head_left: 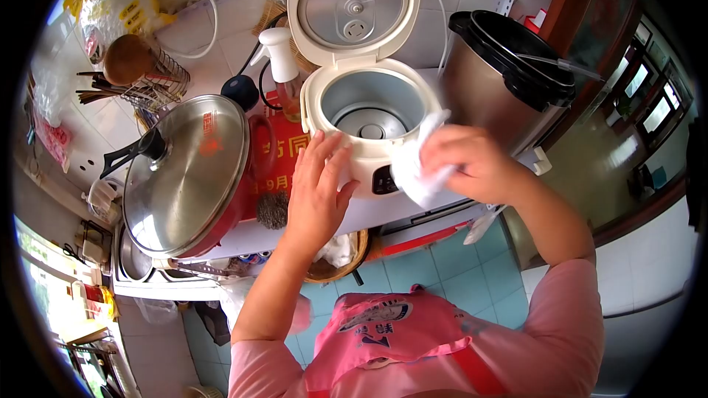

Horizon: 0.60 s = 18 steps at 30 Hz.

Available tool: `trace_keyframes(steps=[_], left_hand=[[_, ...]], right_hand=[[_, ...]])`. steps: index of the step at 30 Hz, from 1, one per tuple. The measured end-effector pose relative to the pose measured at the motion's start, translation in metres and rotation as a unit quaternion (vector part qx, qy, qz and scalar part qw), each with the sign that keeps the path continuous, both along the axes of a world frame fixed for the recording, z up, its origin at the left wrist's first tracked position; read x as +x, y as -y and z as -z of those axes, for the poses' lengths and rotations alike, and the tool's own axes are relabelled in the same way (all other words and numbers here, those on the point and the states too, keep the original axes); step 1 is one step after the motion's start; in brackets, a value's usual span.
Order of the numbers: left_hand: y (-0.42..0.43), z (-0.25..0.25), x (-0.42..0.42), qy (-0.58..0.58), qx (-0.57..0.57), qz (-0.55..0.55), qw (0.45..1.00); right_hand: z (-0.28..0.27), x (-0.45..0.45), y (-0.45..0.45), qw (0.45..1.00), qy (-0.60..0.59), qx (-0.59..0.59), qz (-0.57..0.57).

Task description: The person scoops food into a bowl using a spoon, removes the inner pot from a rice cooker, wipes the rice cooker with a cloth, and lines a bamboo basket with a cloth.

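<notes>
A cream rice cooker (pixel 354 149) stands on the counter with its lid (pixel 354 7) raised. Its grey inner well shows a round heating plate (pixel 370 124) at the bottom, with no inner pot in it. My left hand (pixel 318 184) lies with fingers stretched against the cooker's front left side. In my right hand (pixel 472 162) is a bunched white cloth (pixel 419 169), pressed at the cooker's front right rim. Both the cloth and that hand are slightly blurred. Just left of my left hand sits a dark scouring pad (pixel 273 210).
A lidded red pan (pixel 188 177) stands at left, and a white-topped spray bottle (pixel 279 59) behind the cooker. To the right is a large dark-rimmed pressure cooker (pixel 509 74). A chopstick holder (pixel 151 77) stands by the wall. Below the counter is a basket (pixel 360 254).
</notes>
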<state>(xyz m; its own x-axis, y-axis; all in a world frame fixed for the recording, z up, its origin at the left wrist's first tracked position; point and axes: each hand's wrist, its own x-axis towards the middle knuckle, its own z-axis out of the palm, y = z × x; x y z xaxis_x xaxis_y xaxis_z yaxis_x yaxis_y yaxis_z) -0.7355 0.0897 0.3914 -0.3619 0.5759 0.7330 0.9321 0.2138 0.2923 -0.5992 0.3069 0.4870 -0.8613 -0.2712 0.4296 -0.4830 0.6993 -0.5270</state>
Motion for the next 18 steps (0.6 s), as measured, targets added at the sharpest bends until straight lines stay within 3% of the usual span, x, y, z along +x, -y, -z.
trace_keyframes(steps=[3, 7, 12, 18], left_hand=[[0.0, 0.005, -0.002, 0.016, 0.004, 0.009, 1.0], [0.0, 0.003, -0.001, 0.04, -0.012, 0.013, 0.999], [-0.005, 0.013, -0.006, 0.027, -0.003, -0.009, 1.0], [-0.008, 0.025, -0.01, 0.013, 0.005, -0.031, 0.999]], right_hand=[[-0.019, 0.023, -0.014, 0.997, -0.017, -0.078, -0.018], [-0.007, 0.042, -0.041, 0.975, -0.057, -0.191, 0.102], [-0.001, 0.044, -0.069, 0.959, -0.111, -0.188, 0.18], [0.016, 0.034, -0.079, 0.942, -0.079, -0.221, 0.238]])
